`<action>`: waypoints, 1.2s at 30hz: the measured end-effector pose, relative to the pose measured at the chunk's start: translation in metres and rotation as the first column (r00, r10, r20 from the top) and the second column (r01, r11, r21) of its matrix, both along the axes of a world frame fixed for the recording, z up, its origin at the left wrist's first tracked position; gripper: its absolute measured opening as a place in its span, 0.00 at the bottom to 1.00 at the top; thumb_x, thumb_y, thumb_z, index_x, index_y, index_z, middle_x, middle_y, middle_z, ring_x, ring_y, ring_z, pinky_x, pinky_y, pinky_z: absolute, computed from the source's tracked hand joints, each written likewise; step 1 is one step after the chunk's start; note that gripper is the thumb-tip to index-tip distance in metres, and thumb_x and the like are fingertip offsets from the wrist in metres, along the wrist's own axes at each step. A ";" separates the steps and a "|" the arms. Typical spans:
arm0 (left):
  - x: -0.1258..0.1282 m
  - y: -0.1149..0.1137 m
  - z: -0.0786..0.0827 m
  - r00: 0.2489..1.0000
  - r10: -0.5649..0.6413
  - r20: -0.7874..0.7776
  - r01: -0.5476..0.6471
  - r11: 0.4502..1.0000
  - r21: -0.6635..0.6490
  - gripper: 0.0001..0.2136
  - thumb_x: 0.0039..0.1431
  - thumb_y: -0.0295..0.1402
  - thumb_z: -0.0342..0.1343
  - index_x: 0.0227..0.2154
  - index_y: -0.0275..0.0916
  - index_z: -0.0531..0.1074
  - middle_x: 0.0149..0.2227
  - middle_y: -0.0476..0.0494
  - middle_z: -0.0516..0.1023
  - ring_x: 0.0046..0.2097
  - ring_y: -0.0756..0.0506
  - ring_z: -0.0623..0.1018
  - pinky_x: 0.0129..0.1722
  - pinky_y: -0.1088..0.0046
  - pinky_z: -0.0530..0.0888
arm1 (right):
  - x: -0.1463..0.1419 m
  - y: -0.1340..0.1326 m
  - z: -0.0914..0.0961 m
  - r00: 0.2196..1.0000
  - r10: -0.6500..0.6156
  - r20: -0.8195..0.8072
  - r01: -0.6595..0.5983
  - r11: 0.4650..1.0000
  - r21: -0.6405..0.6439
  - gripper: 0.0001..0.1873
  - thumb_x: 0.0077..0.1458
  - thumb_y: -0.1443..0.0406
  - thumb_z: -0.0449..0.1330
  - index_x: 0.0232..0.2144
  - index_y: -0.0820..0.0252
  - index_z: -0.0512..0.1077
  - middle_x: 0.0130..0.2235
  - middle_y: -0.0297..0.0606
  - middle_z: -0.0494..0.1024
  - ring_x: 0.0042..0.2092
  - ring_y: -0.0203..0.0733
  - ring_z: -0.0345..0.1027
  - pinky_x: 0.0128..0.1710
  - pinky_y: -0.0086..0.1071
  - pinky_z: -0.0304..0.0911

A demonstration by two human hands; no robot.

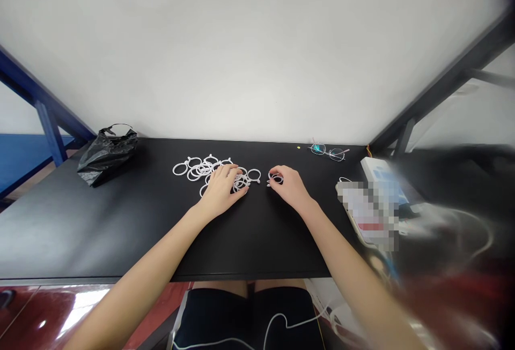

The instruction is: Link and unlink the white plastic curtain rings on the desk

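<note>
Loose white plastic curtain rings, each with a small knob on its rim, lie heaped on the black table. My left hand rests over the near right part of the heap, its fingers spread and covering several rings. One ring lies just right of that hand, at the heap's edge. Apart from the heap, my right hand pinches white rings between thumb and fingers, close to the tabletop. Fingers hide part of them, so I cannot tell how many there are.
A black plastic bag stands at the back left. Eyeglasses and a tiny yellow bit lie along the wall. On the right are a blurred phone, a white-and-blue box and cables. Frame bars flank the table.
</note>
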State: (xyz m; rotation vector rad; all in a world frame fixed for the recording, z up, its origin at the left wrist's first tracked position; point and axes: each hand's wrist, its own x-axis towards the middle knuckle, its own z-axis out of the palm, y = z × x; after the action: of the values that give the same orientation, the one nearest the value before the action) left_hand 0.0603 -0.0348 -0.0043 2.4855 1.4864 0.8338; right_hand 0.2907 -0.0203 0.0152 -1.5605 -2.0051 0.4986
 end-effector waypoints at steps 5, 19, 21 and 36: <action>0.000 0.000 0.000 1.000 -0.006 0.010 0.006 1.000 0.001 0.14 0.61 0.39 0.56 0.47 0.41 0.66 0.53 0.37 0.70 0.56 0.36 0.68 0.55 0.53 0.65 | -0.002 0.000 0.000 0.999 -0.010 -0.050 0.007 0.998 -0.055 0.09 0.49 0.70 0.64 0.36 0.57 0.73 0.39 0.38 0.79 0.42 0.44 0.73 0.44 0.37 0.66; 0.001 0.000 0.001 1.000 -0.015 0.014 0.014 1.000 0.019 0.14 0.61 0.39 0.55 0.47 0.41 0.66 0.53 0.37 0.71 0.56 0.36 0.69 0.54 0.53 0.66 | -0.001 0.002 -0.005 0.999 -0.001 -0.046 0.000 1.000 -0.029 0.11 0.49 0.72 0.58 0.36 0.57 0.74 0.32 0.34 0.78 0.33 0.38 0.71 0.38 0.31 0.65; 0.001 0.000 0.001 1.000 -0.014 0.016 0.014 1.000 0.018 0.14 0.61 0.39 0.55 0.47 0.41 0.66 0.52 0.37 0.71 0.56 0.36 0.69 0.55 0.53 0.66 | -0.001 0.002 -0.004 0.999 -0.004 -0.046 0.003 1.000 -0.023 0.11 0.49 0.72 0.58 0.36 0.57 0.74 0.31 0.34 0.77 0.32 0.37 0.69 0.36 0.31 0.64; 0.001 -0.001 0.002 1.000 -0.012 0.026 0.012 1.000 0.003 0.13 0.61 0.39 0.55 0.47 0.41 0.67 0.53 0.37 0.71 0.56 0.36 0.69 0.55 0.53 0.65 | 0.000 0.004 -0.004 0.994 -0.035 -0.106 0.044 0.995 0.088 0.11 0.44 0.72 0.58 0.32 0.58 0.74 0.31 0.33 0.72 0.30 0.36 0.64 0.34 0.31 0.62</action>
State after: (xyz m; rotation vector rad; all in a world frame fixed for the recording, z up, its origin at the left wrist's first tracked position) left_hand 0.0616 -0.0356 -0.0020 2.4736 1.4618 0.8632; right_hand 0.2910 -0.0167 0.0114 -1.4858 -1.8884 0.4580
